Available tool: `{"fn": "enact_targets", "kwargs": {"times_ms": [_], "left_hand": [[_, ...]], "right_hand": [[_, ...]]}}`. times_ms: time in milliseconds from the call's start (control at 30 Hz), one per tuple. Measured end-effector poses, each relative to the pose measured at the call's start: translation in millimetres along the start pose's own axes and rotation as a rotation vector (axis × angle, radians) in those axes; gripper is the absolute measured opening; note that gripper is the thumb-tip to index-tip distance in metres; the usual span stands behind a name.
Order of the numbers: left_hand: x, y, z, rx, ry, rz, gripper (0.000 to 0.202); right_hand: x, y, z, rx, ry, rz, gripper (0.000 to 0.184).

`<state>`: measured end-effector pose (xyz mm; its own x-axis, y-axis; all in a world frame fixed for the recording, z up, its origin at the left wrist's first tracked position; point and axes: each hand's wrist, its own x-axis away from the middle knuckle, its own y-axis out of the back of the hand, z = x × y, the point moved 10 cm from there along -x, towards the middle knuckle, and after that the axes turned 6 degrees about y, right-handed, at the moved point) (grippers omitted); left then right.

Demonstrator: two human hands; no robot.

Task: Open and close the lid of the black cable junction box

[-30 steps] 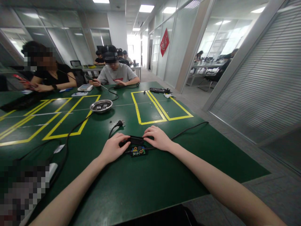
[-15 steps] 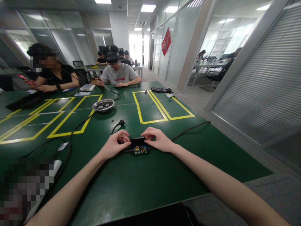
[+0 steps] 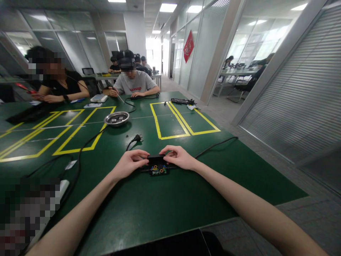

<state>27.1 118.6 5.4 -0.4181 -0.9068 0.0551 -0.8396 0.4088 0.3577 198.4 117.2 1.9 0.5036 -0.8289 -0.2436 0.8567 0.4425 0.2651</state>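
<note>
Grip: my left hand (L) (image 3: 130, 164) is pinching one end of a narrow black plastic half-shell (image 3: 156, 159), thumb vs. fingertips; my right hand (R) (image 3: 178, 156) is pinching the opp. end likewise. Half-shell is spanning the gap btwn the two pinches, clear middle showing. Whether its lower edge is touching anything, can't tell.

Pos. of the rest, rel. to grip: just nearer me than the pinch, a small open black rectangular housing (image 3: 160, 175) is lying on the green table (image 3: 149, 206), w/ a circuit board carrying copper-coloured rings (image 3: 159, 169) facing up. Black leads are running out both sides, under/near my fingers. Just beyond L, a black mains plug (image 3: 137, 138) is lying w/ prongs pointing away to the right. Farther past L, a round shiny metal bowl (image 3: 118, 124) is holding small metallic pcs. Off past R, a thin black cable (image 3: 215, 145) is trailing outward.

Technique (my judgement): I'm wanting equal, light pressure at both ends so the half-shell isn't twisting; wrists level, both hands turning together. Fingertips should be staying at the ends, off board & rings. Watch: leads could be snagging under the thumbs.
</note>
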Motion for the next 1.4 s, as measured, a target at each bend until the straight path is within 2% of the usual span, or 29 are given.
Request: {"fn": "enact_targets", "kwargs": {"times_ms": [233, 433, 800, 900, 1000, 1100, 1233, 1400], "left_hand": [[3, -2.0, -5, 0.000, -0.002, 0.031, 0.037], [4, -1.8, -13, 0.080, -0.026, 0.055, 0.044], [4, -14.3, -6, -0.034, 0.008, 0.089, 0.037], [8, -14.2, -18, -0.191, -0.108, 0.025, 0.031], [20, -18.5, -40, -0.477, -0.340, -0.081, 0.025], [30, -32.5, -51, -0.655, -0.490, -0.072, 0.026], [32, -41.6, -52, -0.716, -0.539, -0.034, 0.025], [26, -45.8, -49, -0.814, -0.512, -0.024, 0.030]], "right_hand": [[-2, 1, -3, -0.035, -0.014, 0.036, 0.036], [1, -7, 0, -0.053, -0.027, 0.159, 0.043], [5, -17, 12, 0.059, 0.021, 0.270, 0.052], [5, -17, 12, 0.080, 0.028, 0.277, 0.047], [5, -16, 10, 0.083, 0.037, 0.270, 0.039], [5, -17, 11, 0.102, 0.057, 0.281, 0.040], [7, -19, 18, 0.155, 0.083, 0.303, 0.040], [9, -20, 26, 0.259, 0.114, 0.309, 0.039]]}}
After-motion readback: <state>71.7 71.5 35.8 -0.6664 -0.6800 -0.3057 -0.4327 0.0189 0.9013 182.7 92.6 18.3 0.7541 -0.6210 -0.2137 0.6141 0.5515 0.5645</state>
